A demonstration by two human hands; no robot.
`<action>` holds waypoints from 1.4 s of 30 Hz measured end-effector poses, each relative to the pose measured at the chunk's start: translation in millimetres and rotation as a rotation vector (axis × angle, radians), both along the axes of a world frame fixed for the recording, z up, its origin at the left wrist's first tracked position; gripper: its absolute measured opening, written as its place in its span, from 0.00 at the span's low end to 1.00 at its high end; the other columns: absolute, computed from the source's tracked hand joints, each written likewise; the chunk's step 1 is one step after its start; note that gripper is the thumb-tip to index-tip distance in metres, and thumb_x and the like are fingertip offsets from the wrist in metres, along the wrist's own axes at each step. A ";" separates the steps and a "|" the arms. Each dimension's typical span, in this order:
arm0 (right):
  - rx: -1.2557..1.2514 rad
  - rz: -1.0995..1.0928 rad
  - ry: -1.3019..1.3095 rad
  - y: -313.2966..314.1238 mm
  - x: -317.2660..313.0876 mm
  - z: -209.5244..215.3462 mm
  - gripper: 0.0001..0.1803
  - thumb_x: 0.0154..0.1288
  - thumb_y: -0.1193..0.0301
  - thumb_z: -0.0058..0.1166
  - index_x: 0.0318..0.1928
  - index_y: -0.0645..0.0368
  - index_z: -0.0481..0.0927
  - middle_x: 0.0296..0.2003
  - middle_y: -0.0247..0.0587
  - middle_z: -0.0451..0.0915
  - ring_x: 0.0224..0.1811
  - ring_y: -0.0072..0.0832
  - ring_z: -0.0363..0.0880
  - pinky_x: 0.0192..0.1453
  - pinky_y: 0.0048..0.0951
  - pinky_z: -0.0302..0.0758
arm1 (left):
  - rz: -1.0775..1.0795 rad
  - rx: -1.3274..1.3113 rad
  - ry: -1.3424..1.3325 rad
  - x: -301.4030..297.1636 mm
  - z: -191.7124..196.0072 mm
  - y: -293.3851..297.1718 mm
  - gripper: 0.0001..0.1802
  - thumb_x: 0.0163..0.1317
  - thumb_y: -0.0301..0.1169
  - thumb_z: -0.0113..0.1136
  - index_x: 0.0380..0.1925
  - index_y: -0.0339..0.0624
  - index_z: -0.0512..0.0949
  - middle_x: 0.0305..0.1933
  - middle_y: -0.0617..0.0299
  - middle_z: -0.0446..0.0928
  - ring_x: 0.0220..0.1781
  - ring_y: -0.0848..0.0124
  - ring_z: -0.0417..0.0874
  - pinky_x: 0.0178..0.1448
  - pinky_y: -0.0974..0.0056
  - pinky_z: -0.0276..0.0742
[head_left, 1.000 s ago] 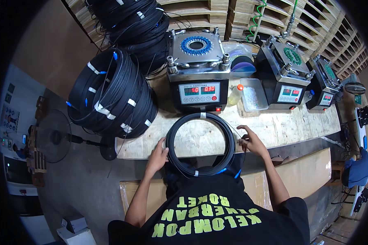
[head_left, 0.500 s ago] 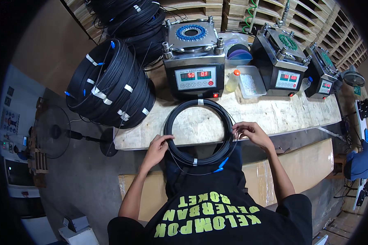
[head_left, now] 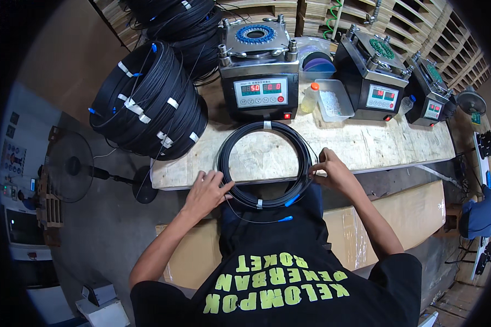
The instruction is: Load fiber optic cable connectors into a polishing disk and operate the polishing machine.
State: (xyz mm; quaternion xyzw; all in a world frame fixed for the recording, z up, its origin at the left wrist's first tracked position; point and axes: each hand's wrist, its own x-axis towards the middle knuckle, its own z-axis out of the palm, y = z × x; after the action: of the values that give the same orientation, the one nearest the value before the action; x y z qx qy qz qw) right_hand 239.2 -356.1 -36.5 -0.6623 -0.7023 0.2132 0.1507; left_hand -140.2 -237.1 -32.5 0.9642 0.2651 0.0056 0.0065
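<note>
A coil of thin black cable (head_left: 222,163) lies partly on the wooden table's front edge and partly over my lap, bound with white tape at its far and near sides. My left hand (head_left: 206,192) is closed at the coil's lower left, fingertips pinching it or a loose strand there; which one, I cannot tell. From that spot the strand curves across my lap to a blue connector (head_left: 285,219). A second blue connector (head_left: 293,200) rests against the near right of the coil. At the coil's right side, my right hand (head_left: 333,171) pinches the cable between thumb and fingers.
Stacked black cable coils (head_left: 147,109) stand at the table's left. Behind my coil is a polishing machine (head_left: 262,95) with a lit display; two similar machines (head_left: 373,82) (head_left: 428,101) stand to the right. Between them sit an orange-capped bottle (head_left: 310,99) and a plastic tub (head_left: 333,103).
My left hand has shifted slightly and turned more over the coil's edge. One blue connector now lies apart from the other, nearer my body. The first machine's display reading has changed.
</note>
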 end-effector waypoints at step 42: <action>0.199 -0.238 1.280 108.5 -82.1 75.7 0.15 0.76 0.64 0.54 0.38 0.64 0.85 0.20 0.27 0.74 0.19 0.10 0.62 0.24 0.17 0.54 | 0.155 -1.072 -1.250 145.8 67.0 68.8 0.25 0.70 0.37 0.64 0.61 0.33 0.74 0.42 0.64 0.76 0.45 0.77 0.79 0.48 0.70 0.76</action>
State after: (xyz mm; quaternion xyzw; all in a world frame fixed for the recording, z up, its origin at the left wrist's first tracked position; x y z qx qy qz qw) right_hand 157.1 -247.6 39.2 -0.4607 -0.4124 0.4807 0.6218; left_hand 5.6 -168.3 34.5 0.6284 0.2452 0.4138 0.6114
